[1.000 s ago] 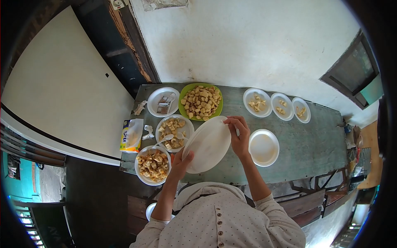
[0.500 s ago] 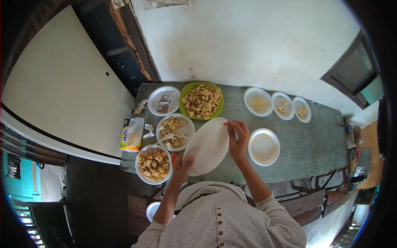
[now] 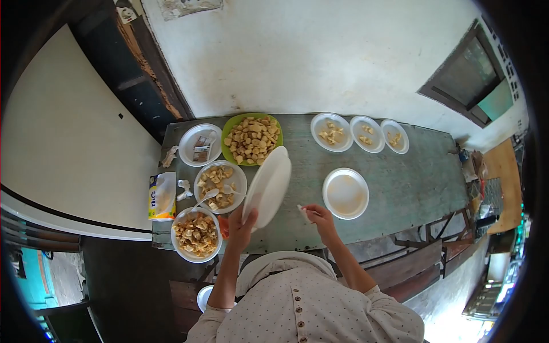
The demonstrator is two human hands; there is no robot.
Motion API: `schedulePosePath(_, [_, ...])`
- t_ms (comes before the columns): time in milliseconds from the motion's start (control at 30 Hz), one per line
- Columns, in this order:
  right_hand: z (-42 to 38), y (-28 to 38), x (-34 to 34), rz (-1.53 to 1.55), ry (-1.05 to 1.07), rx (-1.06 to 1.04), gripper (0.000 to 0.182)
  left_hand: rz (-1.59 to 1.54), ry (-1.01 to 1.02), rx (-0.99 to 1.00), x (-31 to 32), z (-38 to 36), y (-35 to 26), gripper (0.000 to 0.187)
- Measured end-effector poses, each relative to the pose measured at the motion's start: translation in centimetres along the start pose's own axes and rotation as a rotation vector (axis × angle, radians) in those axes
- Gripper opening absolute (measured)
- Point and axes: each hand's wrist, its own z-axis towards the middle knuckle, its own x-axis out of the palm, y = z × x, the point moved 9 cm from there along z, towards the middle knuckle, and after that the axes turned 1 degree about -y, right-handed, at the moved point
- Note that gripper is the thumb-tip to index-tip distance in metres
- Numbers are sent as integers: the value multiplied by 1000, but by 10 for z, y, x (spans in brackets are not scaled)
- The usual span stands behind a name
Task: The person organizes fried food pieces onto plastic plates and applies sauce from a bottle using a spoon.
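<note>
My left hand (image 3: 242,227) grips a white plate (image 3: 269,186) by its lower edge and holds it steeply tilted above the table. My right hand (image 3: 321,220) is closed in a pinch, with a small white thing (image 3: 303,214) at its fingertips, too small to name. Just beyond that hand lies a round white plate (image 3: 346,193) on the table. Left of the tilted plate stands a plate of pale food pieces (image 3: 215,178) with white plastic spoons (image 3: 210,195) on it. Nearer me is a bowl of browner food pieces (image 3: 195,233).
A green bowl (image 3: 251,139) heaped with pale chunks stands at the back. Three white plates with small food portions (image 3: 331,132) line the wall side. At left are a plate with a packet (image 3: 201,150), a tissue pack (image 3: 162,196) and crumpled tissues (image 3: 184,190).
My right hand has left the tilted plate's rim and moved down toward me. That plate is tipped more steeply. The leftmost wall-side plate, bare before, now shows food pieces. The view has shifted right.
</note>
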Motion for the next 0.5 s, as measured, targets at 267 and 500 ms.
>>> schedulePosePath(267, [9,-49,-156,110,-513,11,16,675,510,540,96,-26,53,34])
schedulePosePath(500, [17,-57,-184,-134,-557,-2,20,1277,820,431,90,-59,177,48])
